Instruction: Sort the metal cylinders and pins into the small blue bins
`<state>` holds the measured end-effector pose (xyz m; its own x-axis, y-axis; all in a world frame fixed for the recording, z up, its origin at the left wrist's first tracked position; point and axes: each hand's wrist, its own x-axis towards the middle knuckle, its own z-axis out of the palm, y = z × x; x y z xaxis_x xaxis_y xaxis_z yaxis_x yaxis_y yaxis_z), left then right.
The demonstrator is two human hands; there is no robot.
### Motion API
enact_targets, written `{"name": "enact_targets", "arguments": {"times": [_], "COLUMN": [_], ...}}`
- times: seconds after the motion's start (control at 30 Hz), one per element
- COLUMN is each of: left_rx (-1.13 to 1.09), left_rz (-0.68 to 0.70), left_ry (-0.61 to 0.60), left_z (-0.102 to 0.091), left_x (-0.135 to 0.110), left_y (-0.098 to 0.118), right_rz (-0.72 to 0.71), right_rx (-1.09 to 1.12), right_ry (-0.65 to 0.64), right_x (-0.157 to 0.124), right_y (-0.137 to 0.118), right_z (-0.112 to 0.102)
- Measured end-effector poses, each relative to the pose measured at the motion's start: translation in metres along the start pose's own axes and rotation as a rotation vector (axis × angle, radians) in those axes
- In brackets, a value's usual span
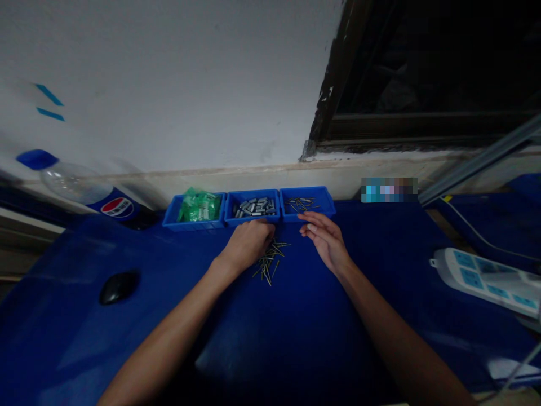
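Note:
My left hand (250, 241) is closed, knuckles up, just in front of the middle blue bin (252, 221). Its fingertips are hidden beside a loose pile of thin metal pins (270, 260) on the blue table surface, so what they hold cannot be made out. My right hand (326, 238) is open, fingers stretched toward the front of the right-hand blue bin (327, 204), with nothing visible in it. More thin pins (301, 203) lie inside that bin. Short silvery metal cylinders (256, 207) fill the middle bin.
A left bin (194, 225) holds green plastic packaging (199, 205). Farther left are a cola bottle (118, 206) and a black mouse (119, 287). A white power strip (486, 279) lies at right, near a cable (482, 239). Behind the bins rises a wall (190, 84).

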<state>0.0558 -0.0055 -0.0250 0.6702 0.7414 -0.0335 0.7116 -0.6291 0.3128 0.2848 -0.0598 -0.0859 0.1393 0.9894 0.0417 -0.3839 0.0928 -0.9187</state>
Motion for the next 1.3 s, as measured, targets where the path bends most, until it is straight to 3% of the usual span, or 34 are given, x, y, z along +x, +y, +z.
{"name": "enact_targets", "arguments": {"times": [0.1, 0.3, 0.43, 0.63, 0.83, 1.0, 1.17, 1.3], "left_rx": [-0.098, -0.551, -0.762, -0.863, -0.861, -0.796, -0.419, -0.208], "left_rz": [0.039, 0.105, 0.059, 0.006, -0.025, -0.007, 0.017, 0.147], "left_ry": [0.091, 0.314, 0.333, 0.315, 0.333, 0.278, 0.259, 0.105], "left_z": [-0.003, -0.007, -0.002, 0.011, 0.014, 0.013, 0.010, 0.011], "left_x": [0.001, 0.003, 0.004, 0.006, 0.007, 0.007, 0.008, 0.007], "left_y": [0.002, 0.016, 0.019, 0.016, 0.018, 0.017, 0.008, 0.001], "right_rz": [0.001, -0.006, 0.009, 0.006, 0.019, 0.024, -0.003, -0.014], "right_rx": [0.009, -0.080, -0.182, -0.202, -0.201, -0.180, -0.073, -0.021], "right_ry": [-0.002, -0.060, -0.158, -0.143, -0.147, -0.138, -0.033, -0.007], "right_x": [0.000, 0.000, -0.001, -0.003, -0.002, -0.002, -0.001, -0.001], "right_y": [-0.001, 0.005, 0.009, 0.008, 0.007, 0.009, 0.006, 0.000], "right_z": [0.000, -0.001, -0.003, -0.004, -0.006, -0.006, -0.001, 0.002]}}
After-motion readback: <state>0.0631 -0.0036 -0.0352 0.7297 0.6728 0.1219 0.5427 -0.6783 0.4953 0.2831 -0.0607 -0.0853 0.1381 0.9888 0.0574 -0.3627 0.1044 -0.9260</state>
